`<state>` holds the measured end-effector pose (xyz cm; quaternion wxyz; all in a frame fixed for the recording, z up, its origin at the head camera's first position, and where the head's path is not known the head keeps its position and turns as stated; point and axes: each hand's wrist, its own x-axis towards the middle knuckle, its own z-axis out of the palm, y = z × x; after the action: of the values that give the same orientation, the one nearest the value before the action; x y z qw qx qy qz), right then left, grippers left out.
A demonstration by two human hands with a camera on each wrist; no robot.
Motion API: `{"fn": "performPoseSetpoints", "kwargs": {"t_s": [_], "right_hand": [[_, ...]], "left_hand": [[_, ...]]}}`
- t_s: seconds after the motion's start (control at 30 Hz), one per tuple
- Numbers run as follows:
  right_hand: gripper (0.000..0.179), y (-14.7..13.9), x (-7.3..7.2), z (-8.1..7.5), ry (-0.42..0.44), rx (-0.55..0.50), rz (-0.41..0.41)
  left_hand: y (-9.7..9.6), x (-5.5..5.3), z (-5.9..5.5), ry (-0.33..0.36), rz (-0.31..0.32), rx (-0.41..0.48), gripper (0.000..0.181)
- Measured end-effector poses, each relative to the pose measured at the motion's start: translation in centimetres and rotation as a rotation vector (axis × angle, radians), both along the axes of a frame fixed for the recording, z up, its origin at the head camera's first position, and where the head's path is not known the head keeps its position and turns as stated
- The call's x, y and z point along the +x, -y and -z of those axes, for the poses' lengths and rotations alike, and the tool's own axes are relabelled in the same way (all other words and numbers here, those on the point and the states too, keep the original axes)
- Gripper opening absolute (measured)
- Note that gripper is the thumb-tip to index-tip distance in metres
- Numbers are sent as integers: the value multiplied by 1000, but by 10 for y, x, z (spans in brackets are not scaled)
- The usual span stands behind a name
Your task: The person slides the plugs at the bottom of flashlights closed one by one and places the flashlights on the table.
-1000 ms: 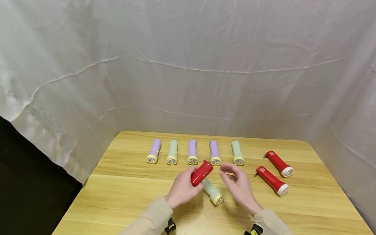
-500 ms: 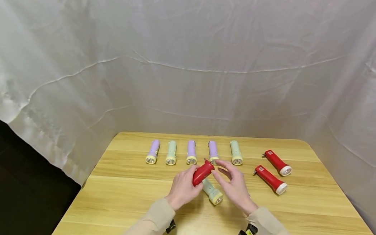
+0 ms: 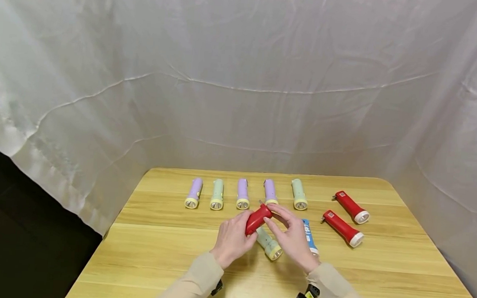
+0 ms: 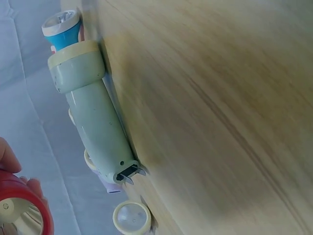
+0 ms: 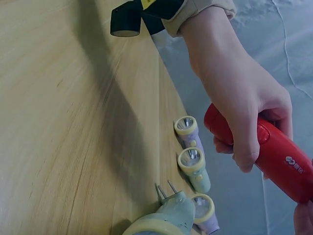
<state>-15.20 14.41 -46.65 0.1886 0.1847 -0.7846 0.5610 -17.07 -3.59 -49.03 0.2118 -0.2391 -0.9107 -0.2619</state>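
My left hand [image 3: 231,240] grips a red flashlight [image 3: 255,221] above the table, its fingers wrapped round the body in the right wrist view. My right hand [image 3: 292,236] pinches the far end of that flashlight between thumb and fingers; a metal prong sticks up there. In the left wrist view the red rim and reflector [image 4: 22,205] show at the lower left. Below the hands lies a pale green flashlight [image 3: 271,247] with a cream head, its two plug prongs out in the right wrist view. Partly behind my right hand is a blue flashlight [image 3: 309,237] with a white head.
Along the back of the table [image 3: 154,253] lies a row of purple [image 3: 243,190] and green flashlights [image 3: 217,191], heads toward me. At the right lie two red flashlights [image 3: 342,227] with white heads. A pale curtain [image 3: 264,123] encloses the table.
My right hand has moved left and taken hold of the red flashlight's far end. The blue flashlight has come into view behind that hand. My left hand keeps its grip, barely moved.
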Motion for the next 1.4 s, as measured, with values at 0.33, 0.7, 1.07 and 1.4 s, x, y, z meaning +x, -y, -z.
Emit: {"fn": "performPoseSetpoints", "kwargs": {"t_s": [0.33,0.7,1.07,1.4], "right_hand": [[36,4,2,2,28,19,56],[35,8,3,1,77,-6,139],[36,11,4,6,4,45,206],[34,12,4,7,-27,57,249]], "left_hand": [[-2,1,3,-91,-15,-41,43],[-6,3,0,-172,-49,-86,43],[-8,4,2,-193,-74,-126,44],[-10,3,1,-166,-83,-133,44]]}}
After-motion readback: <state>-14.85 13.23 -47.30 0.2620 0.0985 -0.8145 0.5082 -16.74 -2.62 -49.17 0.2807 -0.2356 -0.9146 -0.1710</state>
